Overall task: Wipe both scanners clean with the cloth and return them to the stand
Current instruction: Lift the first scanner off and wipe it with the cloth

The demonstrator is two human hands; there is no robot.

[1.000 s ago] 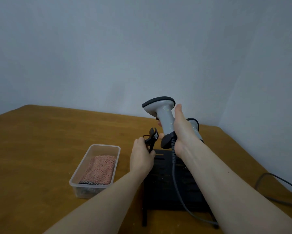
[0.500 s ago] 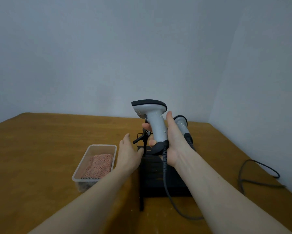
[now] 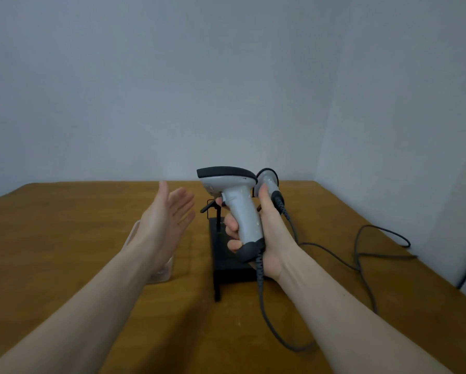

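- Fingers [image 3: 230, 225] of the right hand [image 3: 269, 238] curl round the grey handle of a scanner [image 3: 234, 201], thumb lying up its right side.
- Left hand [image 3: 164, 220], left of centre, is spread, fingers straight and fanned, palm facing right, holding nothing.
- Held scanner stands near centre frame, long axis nearly upright, handle leaning lower right, dark-topped head pointing left; its cable [image 3: 269, 314] hangs toward the lower frame.
- Second scanner [image 3: 269, 182] sits just behind the thumb, head up, on the black stand [image 3: 226, 263].
- Clear container [image 3: 164, 273] is mostly hidden behind the left forearm on the wooden table [image 3: 64, 238].
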